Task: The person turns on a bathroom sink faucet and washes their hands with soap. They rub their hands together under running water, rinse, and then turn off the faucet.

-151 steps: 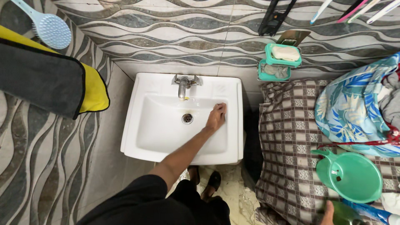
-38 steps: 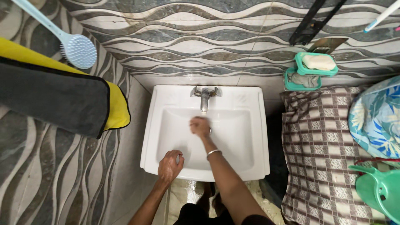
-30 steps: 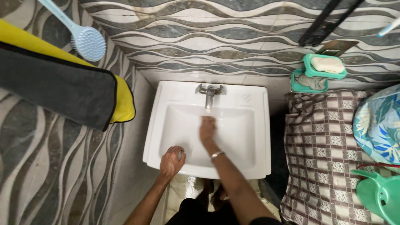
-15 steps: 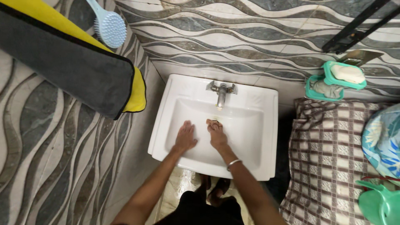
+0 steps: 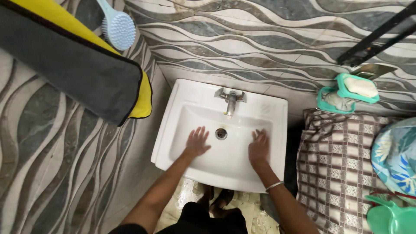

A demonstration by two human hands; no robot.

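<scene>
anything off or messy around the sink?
Nothing stands out. Both hands lie flat inside the white sink, left hand and right hand either side of the drain. No water runs from the tap. The soap dish sits level on the wall.

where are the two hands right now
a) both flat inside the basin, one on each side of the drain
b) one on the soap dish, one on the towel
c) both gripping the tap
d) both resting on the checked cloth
a: the left hand and the right hand lie open, fingers spread, on the inside of the white sink, with the drain between them and the tap untouched above.
</scene>
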